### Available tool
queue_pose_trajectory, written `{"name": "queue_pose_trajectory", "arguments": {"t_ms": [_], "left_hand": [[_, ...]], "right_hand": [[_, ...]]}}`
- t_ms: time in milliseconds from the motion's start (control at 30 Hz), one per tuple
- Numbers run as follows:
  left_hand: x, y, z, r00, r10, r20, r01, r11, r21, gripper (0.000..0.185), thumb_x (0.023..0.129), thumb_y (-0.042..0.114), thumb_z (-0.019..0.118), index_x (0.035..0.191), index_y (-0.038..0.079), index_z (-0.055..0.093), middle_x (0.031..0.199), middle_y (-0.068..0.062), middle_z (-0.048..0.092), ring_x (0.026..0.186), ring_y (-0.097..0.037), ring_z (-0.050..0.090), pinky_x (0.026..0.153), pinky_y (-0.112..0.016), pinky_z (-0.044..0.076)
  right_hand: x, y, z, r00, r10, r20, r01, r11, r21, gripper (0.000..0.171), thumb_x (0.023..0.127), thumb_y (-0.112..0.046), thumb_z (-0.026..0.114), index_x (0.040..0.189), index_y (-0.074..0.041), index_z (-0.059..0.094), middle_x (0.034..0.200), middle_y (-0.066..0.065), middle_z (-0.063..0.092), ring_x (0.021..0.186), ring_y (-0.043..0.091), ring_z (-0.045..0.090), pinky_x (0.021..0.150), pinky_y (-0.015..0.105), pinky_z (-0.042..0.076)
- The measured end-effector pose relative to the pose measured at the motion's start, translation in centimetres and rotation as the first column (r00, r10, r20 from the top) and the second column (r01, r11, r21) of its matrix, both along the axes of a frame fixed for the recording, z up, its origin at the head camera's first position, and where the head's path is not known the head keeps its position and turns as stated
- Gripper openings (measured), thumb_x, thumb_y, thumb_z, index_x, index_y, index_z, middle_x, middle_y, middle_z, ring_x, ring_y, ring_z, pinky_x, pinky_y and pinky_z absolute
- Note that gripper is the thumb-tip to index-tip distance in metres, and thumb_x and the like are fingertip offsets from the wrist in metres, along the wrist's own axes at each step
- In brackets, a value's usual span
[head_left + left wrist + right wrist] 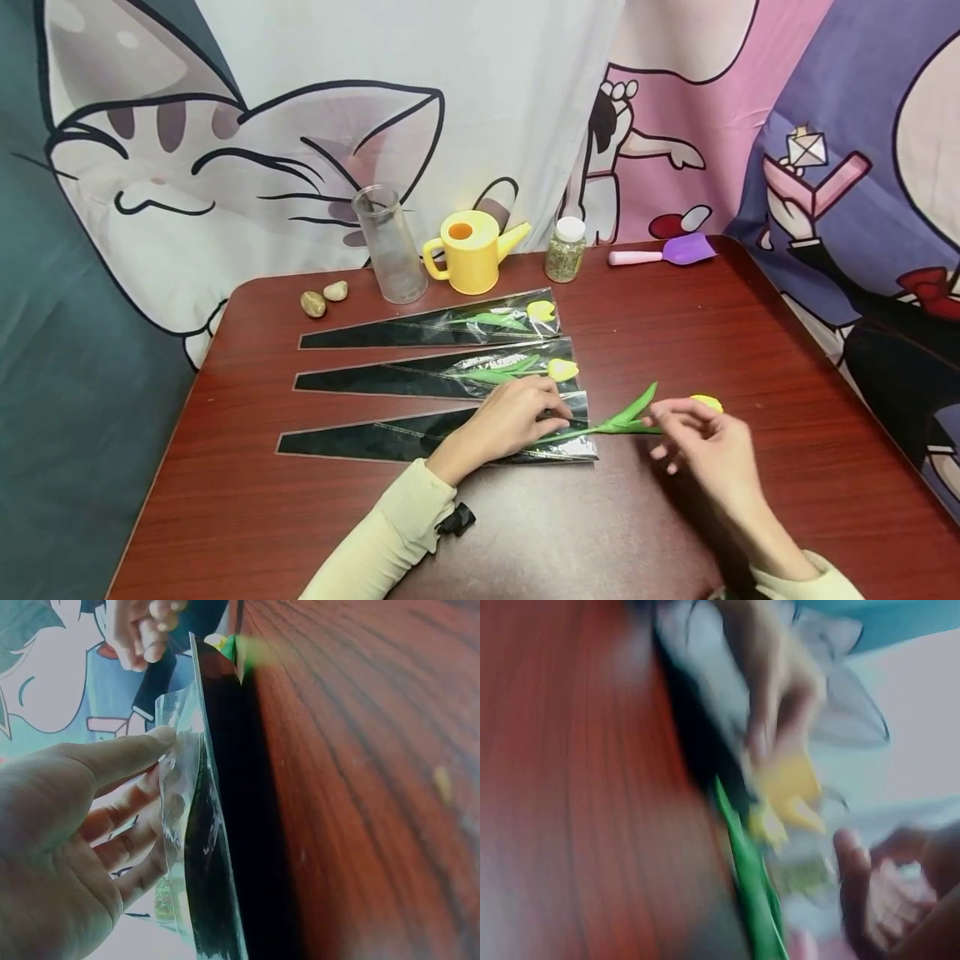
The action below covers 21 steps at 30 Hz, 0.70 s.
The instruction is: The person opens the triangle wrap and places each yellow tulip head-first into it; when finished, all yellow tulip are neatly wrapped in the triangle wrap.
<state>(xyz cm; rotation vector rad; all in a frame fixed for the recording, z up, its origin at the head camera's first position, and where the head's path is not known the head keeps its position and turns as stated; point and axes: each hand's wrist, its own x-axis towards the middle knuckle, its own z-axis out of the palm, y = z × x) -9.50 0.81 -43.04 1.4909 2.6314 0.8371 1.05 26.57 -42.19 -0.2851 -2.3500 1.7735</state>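
Note:
My left hand [517, 414] is over the nearest black-backed flower sleeve [337, 442]. In the left wrist view, its thumb and fingers pinch the sleeve's clear front film [176, 757], which stands lifted off the dark backing. A yellow tulip with green leaves [626, 419] lies with its stem end in the sleeve's open right end and its leaves and bloom outside. Above the bloom hovers my right hand [716, 458], fingers loosely bent; in the right wrist view it is apart from the green leaf [754, 892].
Two more sleeves [360, 337], each with a yellow tulip [561, 369], lie behind. Along the back are two stones [313, 304], a glass vase [392, 250], a yellow watering can [471, 258], a white-lidded jar [566, 254] and a purple shovel [686, 249].

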Motion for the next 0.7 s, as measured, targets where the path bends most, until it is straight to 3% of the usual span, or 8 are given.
{"name": "queue_pose_trajectory", "arguments": {"t_ms": [33,100,200,267,367,433,533,700], "left_hand": [[0.0,0.0,0.0,1.000,-0.001,-0.002,0.001,1.000,-0.002,0.013,0.090,0.029,0.074,0.100,0.023,0.079,0.090,0.014,0.060,0.074,0.001,0.052,0.058,-0.015,0.037],[0.0,0.0,0.0,1.000,-0.004,-0.008,0.004,1.000,-0.004,0.013,0.090,0.029,0.074,0.100,0.023,0.079,0.089,0.014,0.059,0.074,0.002,0.052,0.058,-0.014,0.037],[0.1,0.1,0.0,1.000,-0.005,-0.020,0.005,1.000,-0.007,0.012,0.090,0.029,0.074,0.099,0.024,0.079,0.089,0.015,0.059,0.074,0.003,0.050,0.059,-0.014,0.037],[0.2,0.1,-0.1,1.000,-0.006,-0.019,0.005,1.000,-0.006,0.012,0.090,0.029,0.074,0.099,0.024,0.079,0.089,0.015,0.059,0.074,0.004,0.050,0.059,-0.013,0.037],[0.2,0.1,-0.1,1.000,-0.003,-0.017,0.003,1.000,-0.005,0.012,0.090,0.029,0.074,0.099,0.024,0.079,0.090,0.015,0.059,0.075,0.004,0.050,0.059,-0.013,0.037],[0.2,0.1,-0.1,1.000,-0.001,-0.017,0.001,1.000,-0.006,0.012,0.090,0.029,0.074,0.099,0.024,0.079,0.090,0.015,0.059,0.075,0.003,0.051,0.060,-0.013,0.037],[0.2,0.0,0.0,1.000,0.000,-0.015,0.000,1.000,-0.006,0.012,0.090,0.029,0.073,0.099,0.023,0.079,0.090,0.015,0.059,0.075,0.003,0.051,0.060,-0.013,0.037],[0.2,0.0,0.0,1.000,-0.004,-0.023,0.004,1.000,-0.004,0.012,0.090,0.029,0.073,0.099,0.023,0.079,0.090,0.014,0.059,0.075,0.001,0.052,0.060,-0.013,0.037]], "right_hand": [[-0.2,0.9,0.0,0.998,-0.003,-0.070,0.010,0.994,0.107,0.018,0.093,-0.014,0.069,0.104,0.001,0.070,0.083,0.011,0.073,0.052,0.019,0.065,0.042,0.029,0.049],[-0.7,2.7,0.0,0.980,0.011,-0.199,0.050,0.952,0.303,0.011,0.089,-0.010,0.074,0.100,-0.008,0.074,0.079,0.005,0.072,0.054,0.013,0.064,0.047,0.021,0.048],[-1.4,5.1,-0.1,0.942,0.110,-0.318,0.089,0.832,0.548,0.020,0.081,-0.006,0.080,0.096,-0.019,0.077,0.078,-0.007,0.069,0.058,0.002,0.060,0.055,0.012,0.045],[-1.7,6.4,-0.2,0.919,0.214,-0.331,0.061,0.752,0.656,0.027,0.076,-0.004,0.082,0.096,-0.022,0.077,0.082,-0.011,0.067,0.065,-0.002,0.059,0.060,0.011,0.044],[-2.2,7.9,-0.4,0.888,0.366,-0.280,-0.025,0.645,0.764,0.031,0.071,-0.006,0.085,0.095,-0.025,0.076,0.088,-0.015,0.065,0.079,0.001,0.056,0.067,0.016,0.042],[-2.5,8.4,-0.5,0.865,0.442,-0.238,-0.082,0.592,0.802,0.031,0.070,-0.009,0.086,0.094,-0.025,0.075,0.091,-0.014,0.065,0.086,0.005,0.053,0.074,0.022,0.039],[-3.0,8.9,-0.9,0.828,0.524,-0.201,-0.142,0.542,0.828,0.029,0.068,-0.012,0.086,0.093,-0.023,0.075,0.092,-0.014,0.066,0.091,0.008,0.051,0.078,0.030,0.033],[-3.4,9.0,-1.3,0.792,0.576,-0.202,-0.145,0.498,0.855,0.028,0.066,-0.015,0.086,0.090,-0.024,0.075,0.091,-0.016,0.065,0.089,0.009,0.051,0.074,0.033,0.032]]}}
